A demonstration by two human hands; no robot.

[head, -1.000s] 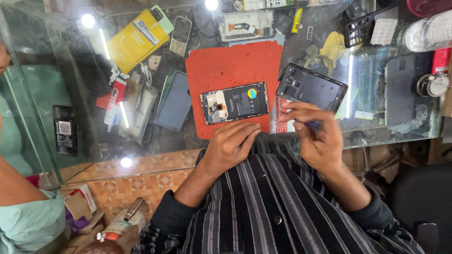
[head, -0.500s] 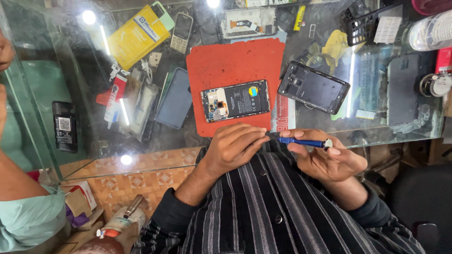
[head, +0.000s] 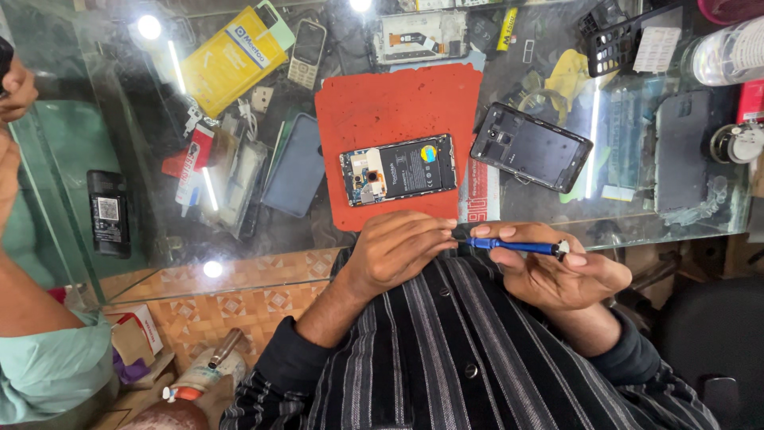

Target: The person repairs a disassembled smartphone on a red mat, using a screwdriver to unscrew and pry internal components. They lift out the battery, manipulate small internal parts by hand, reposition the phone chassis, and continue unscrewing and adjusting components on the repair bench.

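My right hand [head: 557, 275] holds a blue screwdriver [head: 509, 245] level, close to my chest, just below the glass counter's front edge. The fingertips of my left hand [head: 394, 251] pinch the screwdriver's metal tip. Whether anything small sits at the tip I cannot tell. Just beyond my hands an opened phone [head: 398, 170], with its battery and circuit board showing, lies on a red work mat [head: 390, 103]. A dark phone back cover [head: 529, 147] lies to the right of the mat.
The glass counter [head: 637, 207] holds several phones, a yellow packet [head: 231, 60], a keypad phone [head: 305, 53], a phone frame [head: 418, 36] and a black phone [head: 107, 213]. Another person's arm and teal sleeve [head: 40, 350] are at the left.
My right hand has drawn back from the mat's edge toward my chest and turned the screwdriver level. My left hand's fingers have closed on its tip.
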